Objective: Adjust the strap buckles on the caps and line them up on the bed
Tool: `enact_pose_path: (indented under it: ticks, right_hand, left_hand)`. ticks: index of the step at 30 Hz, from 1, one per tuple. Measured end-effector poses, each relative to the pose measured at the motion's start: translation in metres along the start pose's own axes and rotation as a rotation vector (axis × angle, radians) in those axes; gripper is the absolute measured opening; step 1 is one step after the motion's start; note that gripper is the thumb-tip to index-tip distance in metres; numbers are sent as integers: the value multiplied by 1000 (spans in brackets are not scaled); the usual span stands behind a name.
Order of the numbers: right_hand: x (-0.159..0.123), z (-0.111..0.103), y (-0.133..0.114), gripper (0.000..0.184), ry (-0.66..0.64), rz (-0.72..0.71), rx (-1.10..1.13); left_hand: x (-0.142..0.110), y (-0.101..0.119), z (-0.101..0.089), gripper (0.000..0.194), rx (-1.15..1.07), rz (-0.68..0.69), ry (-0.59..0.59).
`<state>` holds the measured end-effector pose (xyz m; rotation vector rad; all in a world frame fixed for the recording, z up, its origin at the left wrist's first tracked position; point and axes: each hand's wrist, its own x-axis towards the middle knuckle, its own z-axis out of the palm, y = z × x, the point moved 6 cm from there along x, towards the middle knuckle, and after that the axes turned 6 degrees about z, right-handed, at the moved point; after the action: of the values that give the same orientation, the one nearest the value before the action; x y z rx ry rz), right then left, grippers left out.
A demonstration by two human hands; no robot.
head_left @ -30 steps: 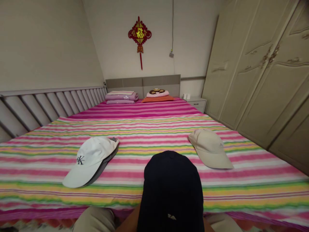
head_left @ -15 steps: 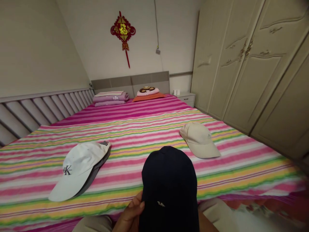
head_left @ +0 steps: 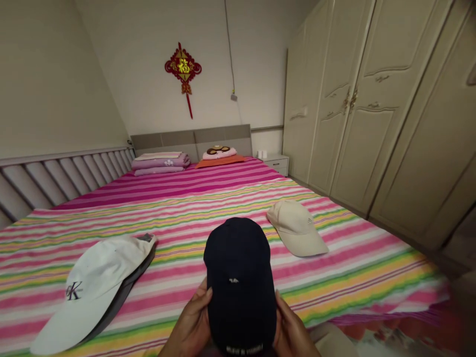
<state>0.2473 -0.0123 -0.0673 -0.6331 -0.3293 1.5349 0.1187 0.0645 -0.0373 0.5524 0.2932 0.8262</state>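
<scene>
The striped bed [head_left: 208,210] extended beyond the grip. On it, a white cap [head_left: 107,265] lay left of the grip, and a beige cap [head_left: 295,228] lay farther off to the right. The navy cap [head_left: 240,263] was located between the two hands, over the bed's near side.

The left hand [head_left: 191,320] and right hand [head_left: 292,327] were grasping it from opposite sides of the brim, thumbs uppermost; fingers underneath were hidden. In this inspector's judgement, good practice required matched, light pressure on both sides, to keep the brim level without creasing it or denting the soft-looking crown.

The crown appeared smooth, rounded and evenly dark, and the brim pointed back between the wrists. Lettering [head_left: 244,349], apparently "BELIEVE IN YOURSELF", ran along the brim's near edge. A small pale emblem [head_left: 234,280], too small to identify, sat forward of the thumbs.
</scene>
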Motion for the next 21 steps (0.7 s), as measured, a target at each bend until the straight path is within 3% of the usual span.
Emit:
enact_pose_path:
  ticks: [2,7,11,18,21]
  right_hand:
    - [11,-9,-11,40,6,-4,-11]
    - [32,-35,-48,34,179,-146,-261]
    - [61,-52,-75,32,231,-148,-279]
    - [100,-78,-101,9,367,-134,-352]
    - [111,-87,-102,10,444,-128,-402]
  left_hand:
    - [22,0,-2,48,13,7,15]
    - [79,-9,-5,50,31,31,30]
    - [116,-20,-8,48,50,36,54]
    - [161,-25,-11,45,132,78,128]
    - [173,-29,-16,42,170,99,182]
